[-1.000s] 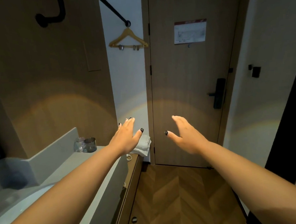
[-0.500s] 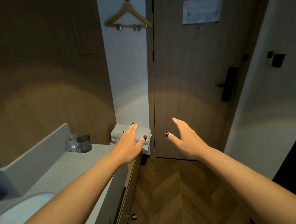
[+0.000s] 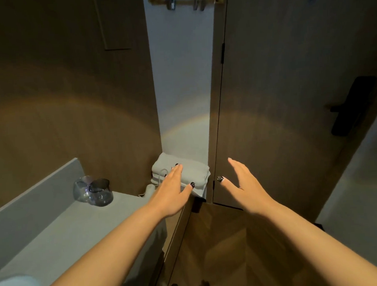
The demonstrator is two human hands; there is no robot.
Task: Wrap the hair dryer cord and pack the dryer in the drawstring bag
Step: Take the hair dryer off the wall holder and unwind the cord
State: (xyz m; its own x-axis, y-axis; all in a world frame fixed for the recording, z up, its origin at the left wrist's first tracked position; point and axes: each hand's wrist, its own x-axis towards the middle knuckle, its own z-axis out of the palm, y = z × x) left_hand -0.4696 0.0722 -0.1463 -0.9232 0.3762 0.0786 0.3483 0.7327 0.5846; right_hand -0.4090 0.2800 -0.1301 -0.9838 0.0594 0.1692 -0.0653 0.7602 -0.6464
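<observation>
Both hands stretched forward, fingers straight, grasping nothing: left hand (image 3: pixel 171 193) over folded grey drawstring bag (image 3: pixel 191 173) at far end of surface (image 3: pixel 82 225); right hand (image 3: pixel 243 184) before door (image 3: pixel 289 93). Dryer unseen.

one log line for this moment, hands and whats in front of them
left hand: open, over grey folded bag | right hand: open, holding nothing | hair dryer: not seen | glasses: on counter
</observation>
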